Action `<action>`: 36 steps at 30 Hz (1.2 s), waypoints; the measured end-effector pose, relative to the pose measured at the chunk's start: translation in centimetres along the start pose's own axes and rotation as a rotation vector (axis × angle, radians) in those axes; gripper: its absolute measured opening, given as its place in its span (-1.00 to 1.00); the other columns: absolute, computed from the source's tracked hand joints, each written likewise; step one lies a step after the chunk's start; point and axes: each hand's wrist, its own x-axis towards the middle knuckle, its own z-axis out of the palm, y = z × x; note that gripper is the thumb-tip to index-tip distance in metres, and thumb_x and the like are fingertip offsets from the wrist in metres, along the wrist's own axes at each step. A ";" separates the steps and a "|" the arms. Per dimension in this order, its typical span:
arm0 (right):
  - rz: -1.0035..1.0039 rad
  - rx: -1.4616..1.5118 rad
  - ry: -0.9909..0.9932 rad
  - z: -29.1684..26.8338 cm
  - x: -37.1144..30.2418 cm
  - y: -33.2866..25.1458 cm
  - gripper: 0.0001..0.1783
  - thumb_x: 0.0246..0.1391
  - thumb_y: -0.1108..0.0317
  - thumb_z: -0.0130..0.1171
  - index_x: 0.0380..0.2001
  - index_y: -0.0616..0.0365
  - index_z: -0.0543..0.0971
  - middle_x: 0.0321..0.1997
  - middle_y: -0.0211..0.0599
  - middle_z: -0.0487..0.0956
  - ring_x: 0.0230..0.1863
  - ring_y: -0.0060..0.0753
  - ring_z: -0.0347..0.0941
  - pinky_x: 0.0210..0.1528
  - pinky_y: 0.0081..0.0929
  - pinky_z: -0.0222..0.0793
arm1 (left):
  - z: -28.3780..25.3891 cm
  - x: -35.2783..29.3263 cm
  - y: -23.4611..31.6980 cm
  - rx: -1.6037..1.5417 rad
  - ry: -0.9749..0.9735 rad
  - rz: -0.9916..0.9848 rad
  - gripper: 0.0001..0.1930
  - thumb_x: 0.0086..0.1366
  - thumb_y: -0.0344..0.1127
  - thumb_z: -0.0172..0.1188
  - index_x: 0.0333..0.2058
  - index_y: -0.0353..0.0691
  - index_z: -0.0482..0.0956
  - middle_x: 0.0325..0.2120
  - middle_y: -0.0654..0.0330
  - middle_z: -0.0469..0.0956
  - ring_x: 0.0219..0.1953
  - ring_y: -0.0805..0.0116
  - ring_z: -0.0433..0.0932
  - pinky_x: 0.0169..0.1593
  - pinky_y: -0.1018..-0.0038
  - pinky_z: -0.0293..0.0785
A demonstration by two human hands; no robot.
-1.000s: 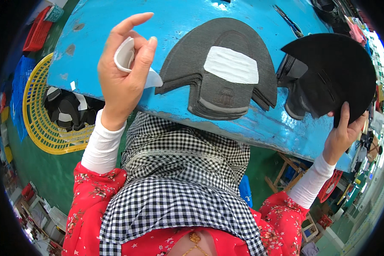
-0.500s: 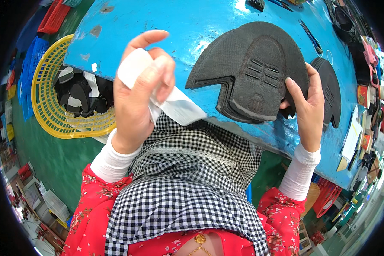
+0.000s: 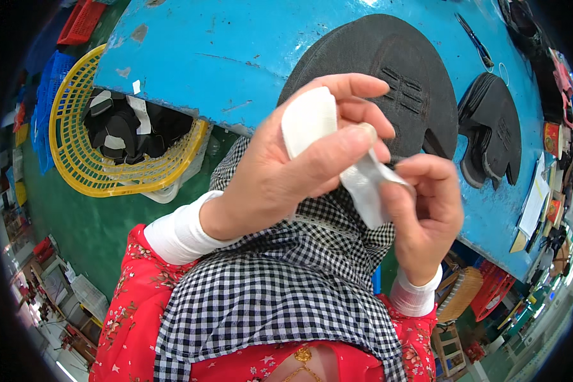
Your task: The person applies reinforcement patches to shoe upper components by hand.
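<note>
My left hand [image 3: 280, 169] is closed around a rounded white pad [image 3: 307, 124], with fingers bent over its edge. A thin white strip [image 3: 365, 194] hangs from beneath those fingers. My right hand [image 3: 430, 213] pinches the strip's lower right part between thumb and forefinger. Just beyond both hands, a stack of flat black stitched pieces [image 3: 356, 60], shaped like shoe uppers, lies on the blue table [image 3: 191, 70]. My left fingers hide its near left part. To its right lies a second, smaller-looking stack of similar black pieces [image 3: 500, 124].
A yellow plastic basket [image 3: 67, 156] holding black pieces and white scraps stands left, beside the table edge. Thread snips [image 3: 474, 39] lie at the far right of the table. Papers [image 3: 533, 207] rest along the right edge. A red crate [image 3: 81, 22] is at far left.
My right hand has let go of the black stack and come to the white strip, now pinching it. My left hand has moved right and slightly down with the white pad.
</note>
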 end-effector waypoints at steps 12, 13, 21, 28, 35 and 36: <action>0.214 0.542 0.050 -0.3 -2.0 0.4 -0.60 0.07 0.59 0.09 -0.05 0.24 0.22 -0.27 -0.21 0.57 -0.31 -0.58 0.50 -0.30 -0.70 0.41 | 0.3 -1.4 -0.6 0.379 -0.095 0.135 -0.97 0.18 -0.47 0.10 -0.41 -0.28 0.46 -0.65 0.39 0.40 -0.62 0.74 0.29 -0.58 0.69 0.15; 0.229 0.541 0.034 -0.3 -2.0 0.4 -0.58 0.05 0.60 0.11 -0.04 0.24 0.23 -0.27 -0.19 0.56 -0.29 -0.53 0.50 -0.26 -0.65 0.41 | 0.3 -1.4 -0.5 0.379 -0.096 0.134 -0.97 0.18 -0.47 0.10 -0.41 -0.28 0.46 -0.65 0.39 0.40 -0.62 0.74 0.29 -0.58 0.69 0.15; -0.076 0.108 0.106 -0.4 -1.4 -1.1 -0.81 -0.17 0.67 0.25 -0.41 0.28 0.54 -0.37 -0.16 0.58 -0.32 -0.36 0.51 -0.26 -0.51 0.42 | 0.9 -1.6 0.2 0.564 -0.261 0.166 -0.95 0.13 -0.51 0.07 -0.40 -0.34 0.45 -0.58 0.21 0.52 -0.61 0.56 0.46 -0.56 0.62 0.30; -0.182 -0.146 0.043 -0.6 -0.9 -1.3 -0.83 -0.20 0.65 0.28 -0.44 0.30 0.56 -0.49 -0.24 0.60 -0.48 -0.44 0.53 -0.46 -0.60 0.41 | 1.1 -1.7 -0.5 0.875 -0.251 0.364 -0.93 0.12 -0.51 0.14 -0.39 -0.29 0.45 -0.60 0.17 0.48 -0.63 0.31 0.49 -0.56 0.51 0.34; -0.126 -0.136 0.009 -0.7 -1.1 -1.2 -0.85 -0.17 0.67 0.23 -0.44 0.31 0.56 -0.50 -0.22 0.59 -0.50 -0.44 0.52 -0.47 -0.61 0.40 | 1.1 -1.6 -0.4 0.861 -0.281 0.317 -0.92 0.10 -0.54 0.14 -0.39 -0.29 0.46 -0.60 0.17 0.49 -0.62 0.27 0.50 -0.56 0.49 0.35; -0.117 -0.101 0.008 -0.7 -1.2 -1.2 -0.86 -0.17 0.66 0.22 -0.43 0.31 0.56 -0.50 -0.21 0.59 -0.50 -0.44 0.52 -0.47 -0.61 0.40 | 1.1 -1.7 -0.4 0.852 -0.278 0.324 -0.92 0.10 -0.54 0.13 -0.40 -0.29 0.46 -0.60 0.17 0.49 -0.62 0.27 0.49 -0.56 0.50 0.35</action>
